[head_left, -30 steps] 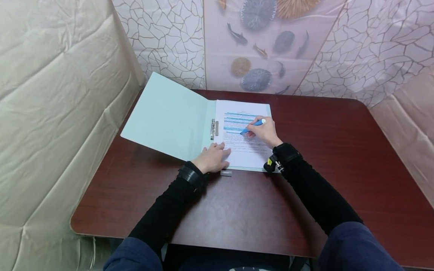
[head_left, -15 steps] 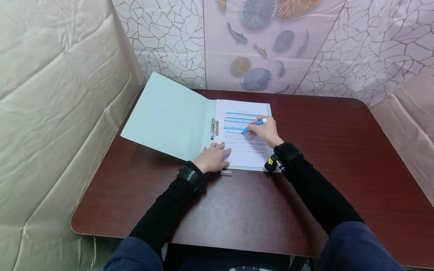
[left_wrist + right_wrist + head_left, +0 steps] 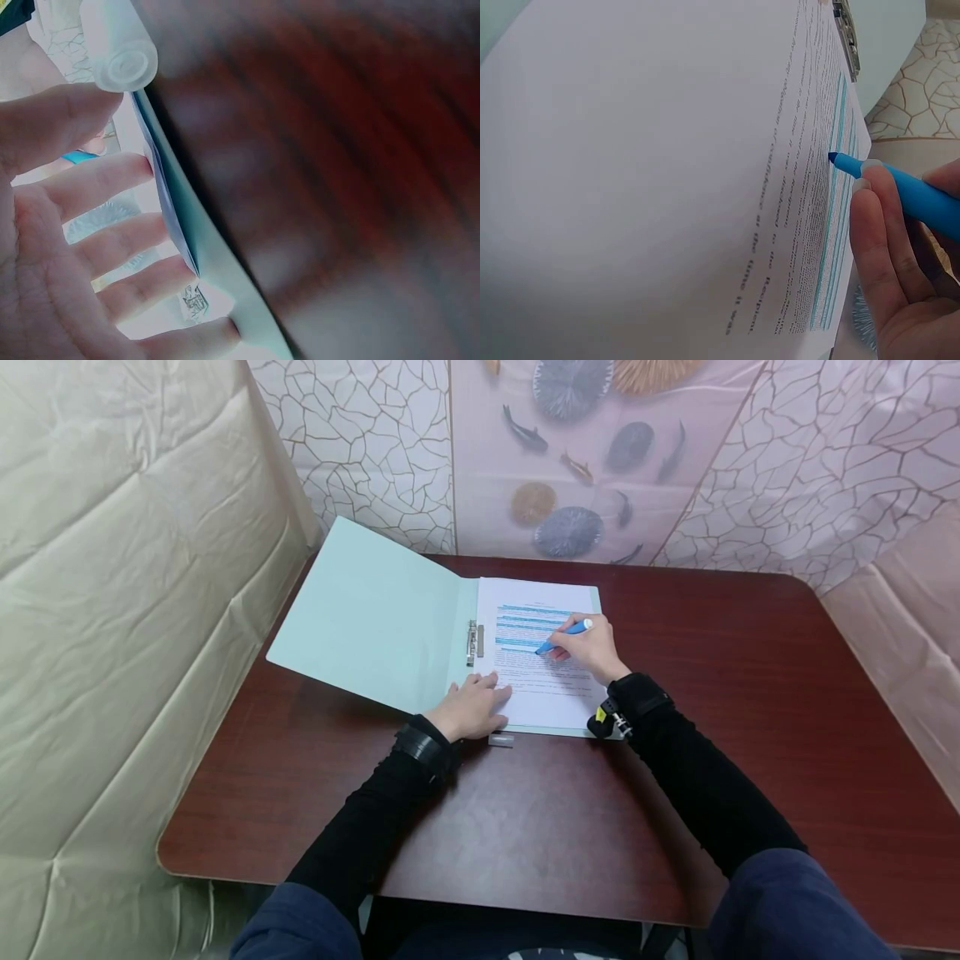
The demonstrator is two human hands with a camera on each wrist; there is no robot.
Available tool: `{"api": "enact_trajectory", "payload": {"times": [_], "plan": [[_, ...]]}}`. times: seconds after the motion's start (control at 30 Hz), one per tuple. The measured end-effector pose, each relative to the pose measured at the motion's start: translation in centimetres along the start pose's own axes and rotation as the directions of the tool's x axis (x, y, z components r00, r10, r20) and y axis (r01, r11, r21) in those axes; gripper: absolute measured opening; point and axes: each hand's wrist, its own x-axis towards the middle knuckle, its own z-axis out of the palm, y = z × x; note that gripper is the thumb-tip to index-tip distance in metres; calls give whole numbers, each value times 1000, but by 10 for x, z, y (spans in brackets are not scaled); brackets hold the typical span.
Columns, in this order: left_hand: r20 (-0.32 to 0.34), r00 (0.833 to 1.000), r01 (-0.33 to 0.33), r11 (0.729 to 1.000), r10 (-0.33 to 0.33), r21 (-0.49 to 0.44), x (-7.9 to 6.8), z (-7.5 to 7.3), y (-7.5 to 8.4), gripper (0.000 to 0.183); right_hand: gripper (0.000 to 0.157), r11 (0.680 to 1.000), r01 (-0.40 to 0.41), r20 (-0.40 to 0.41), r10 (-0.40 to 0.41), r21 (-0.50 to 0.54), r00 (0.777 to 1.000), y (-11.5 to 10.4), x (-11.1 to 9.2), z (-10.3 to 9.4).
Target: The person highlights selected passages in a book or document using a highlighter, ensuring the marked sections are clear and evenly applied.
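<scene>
My right hand (image 3: 592, 647) pinches a blue highlighter (image 3: 919, 196), its dark tip on the printed text of a white sheet (image 3: 551, 710). Several lines in the sheet's upper part carry blue marking. The sheet lies in an opened pale green folder (image 3: 367, 618), on its right side. My left hand (image 3: 468, 708) rests with spread fingers on the sheet's lower left corner and the folder. Close to the left thumb, a translucent cap (image 3: 124, 56) lies on the table, just off the folder's near edge.
A metal clip (image 3: 471, 643) sits at the folder's spine, beside the sheet's left edge. The folder's cover spreads left over the dark red-brown table (image 3: 750, 693). Patterned cloth (image 3: 570, 460) hangs behind the table, and pale cloth (image 3: 112, 610) hangs at the left.
The highlighter tip has moved very slightly to the right along a line of text, with my right hand. My left hand stays in place on the sheet and folder.
</scene>
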Motion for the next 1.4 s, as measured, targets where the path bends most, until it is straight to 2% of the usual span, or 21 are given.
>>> {"api": "enact_trajectory", "payload": {"times": [0.37,0.7,1.4], "plan": [[1,1000,-6,1000,6,-12,0,1,-2,56,14,999,-11,16,10,36,1000,2,2,-3],[-7,1000,-9,1000,9,-17,-2,0,-1,55,14,1000,4,3,-4,-3,1000,3,2,-3],[-4,1000,-2,1000,2,-20,-3,-1,0,56,15,1000,7,5,-7,-4,1000,3,0,-5]]}}
